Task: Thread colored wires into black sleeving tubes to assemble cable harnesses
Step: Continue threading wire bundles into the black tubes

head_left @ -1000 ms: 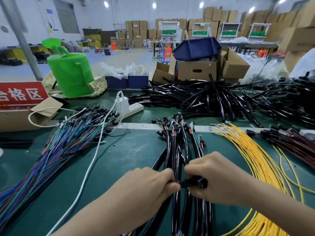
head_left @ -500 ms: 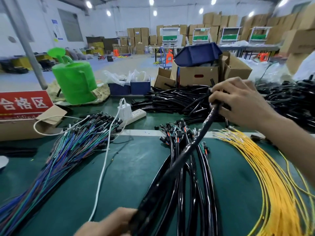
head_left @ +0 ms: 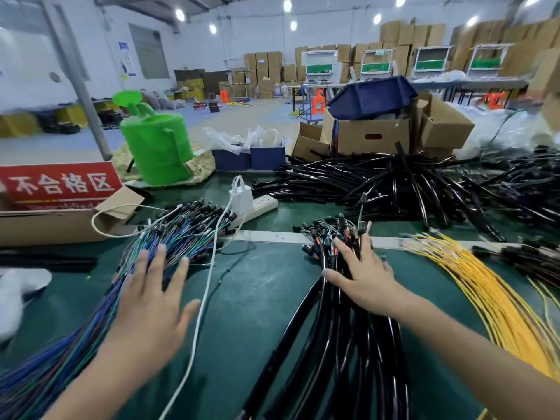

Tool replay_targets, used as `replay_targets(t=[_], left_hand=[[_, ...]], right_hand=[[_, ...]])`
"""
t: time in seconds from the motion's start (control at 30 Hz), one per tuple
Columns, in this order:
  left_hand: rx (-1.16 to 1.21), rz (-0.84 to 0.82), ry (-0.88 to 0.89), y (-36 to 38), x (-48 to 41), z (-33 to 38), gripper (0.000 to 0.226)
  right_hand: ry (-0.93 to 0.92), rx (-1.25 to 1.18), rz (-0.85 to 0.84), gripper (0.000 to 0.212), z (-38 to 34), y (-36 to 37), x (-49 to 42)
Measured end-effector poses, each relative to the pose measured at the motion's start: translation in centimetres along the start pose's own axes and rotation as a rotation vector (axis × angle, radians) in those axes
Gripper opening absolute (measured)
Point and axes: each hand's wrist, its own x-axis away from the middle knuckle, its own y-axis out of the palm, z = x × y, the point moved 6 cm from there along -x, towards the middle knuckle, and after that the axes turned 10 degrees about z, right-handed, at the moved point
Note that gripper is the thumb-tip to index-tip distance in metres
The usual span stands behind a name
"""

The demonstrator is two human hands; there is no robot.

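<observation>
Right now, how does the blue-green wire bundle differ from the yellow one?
The blue-green wire bundle mixes colours and ends in black connectors; the yellow wire bundle is one colour with pale tips. The left hand is over the first only. Both lie unsleeved on the green table.

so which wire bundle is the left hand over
The blue-and-green bundle at the left: the left hand spreads open over it. The right hand rests on the black sleeved bundle; the yellow bundle lies untouched.

Both bare forearms are extending forward from the lower edge. The left grip (head_left: pixel 151 298) is facing palm down, fingers straight and spread apart. The right grip (head_left: pixel 363 277) is lying flat, palm down, fingers splayed, holding nothing.
</observation>
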Motion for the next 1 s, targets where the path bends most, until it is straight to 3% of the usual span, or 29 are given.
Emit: replay_targets(t=[0.1,0.3,0.47,0.7,0.9,1.0], left_hand=[[-0.119,-0.206,-0.269,3.7,-1.5,-2.7,0.064],[0.004,0.176,-0.205,2.7,-1.8,-4.1,0.028],[0.183,0.221,-0.221,2.3,-3.4,-5.7,0.027],[0.686,0.399,-0.516,-0.1,-5.3,-7.5,0.025],[0.752,0.726,-0.236,-9.3,-8.7,-4.9,0.029],[0.824,0.92,-0.218,-15.0,-10.0,-4.3,0.028]], right_hand=[[0.037,0.119,0.176,0.068,-1.8,2.5,1.0],[0.044,0.138,0.227,0.063,-1.9,3.1,0.6],[0.034,0.143,0.244,0.062,-2.0,2.9,0.8],[0.043,0.105,0.24,0.062,-2.0,2.9,0.9],[0.039,0.077,0.25,0.061,-2.0,2.9,1.0],[0.039,0.071,0.243,0.061,-1.9,2.9,0.9]])
